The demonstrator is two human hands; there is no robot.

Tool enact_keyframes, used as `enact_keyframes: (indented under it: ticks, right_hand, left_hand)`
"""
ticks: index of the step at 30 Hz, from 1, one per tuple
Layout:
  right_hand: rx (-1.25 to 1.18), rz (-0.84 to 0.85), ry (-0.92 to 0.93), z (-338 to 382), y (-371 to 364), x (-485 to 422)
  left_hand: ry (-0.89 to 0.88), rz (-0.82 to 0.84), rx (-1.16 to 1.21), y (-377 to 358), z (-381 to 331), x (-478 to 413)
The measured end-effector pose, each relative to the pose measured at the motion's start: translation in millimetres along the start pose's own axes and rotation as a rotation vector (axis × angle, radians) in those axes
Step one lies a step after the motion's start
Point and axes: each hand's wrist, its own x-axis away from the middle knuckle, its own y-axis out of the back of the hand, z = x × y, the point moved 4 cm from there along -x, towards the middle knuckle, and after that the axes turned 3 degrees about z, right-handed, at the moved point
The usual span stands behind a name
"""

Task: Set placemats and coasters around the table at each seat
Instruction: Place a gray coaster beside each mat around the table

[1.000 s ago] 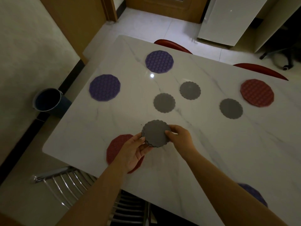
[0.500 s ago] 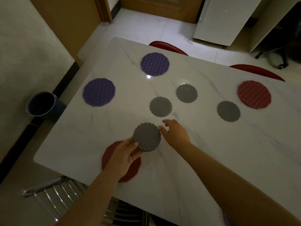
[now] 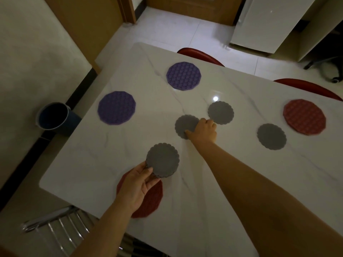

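At mid-table, right hand [image 3: 203, 131] curls thumb and fingers round a grey scalloped coaster [image 3: 183, 124]; left hand [image 3: 137, 184] pinches a matching coaster stack [image 3: 163, 160] near the white marble table [image 3: 79, 171] rim.

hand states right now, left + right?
Left hand: holds the grey coaster stack.
Right hand: on a single grey coaster lying on the table; pinching or just touching, cannot tell.

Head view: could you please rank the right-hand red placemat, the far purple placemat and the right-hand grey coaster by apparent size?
1. Red placemat
2. Far purple placemat (farther away, so possibly equal)
3. Grey coaster, clearly smallest
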Motion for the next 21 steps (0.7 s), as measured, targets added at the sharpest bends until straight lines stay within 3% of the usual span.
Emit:
enact_keyframes:
  ticks: [5, 12, 16, 21]
  right_hand:
    - [-0.048, -0.061, -0.01, 1, 8, 2]
    - [-0.715, -0.074, -0.005, -35, 31, 44]
    - [-0.917, -0.144, 0.054, -56, 54, 86]
    - [-1.048, 0.027, 0.085, -59, 40, 129]
  left_hand:
    - [-0.01, 0.002, 0.008, 0, 1, 0]
    - [0.002, -0.005, 0.029, -7, 5, -2]
    - [0.018, 0.006, 0.055, -15, 9, -3]
    - [0.027, 0.059, 0.024, -34, 19, -3]
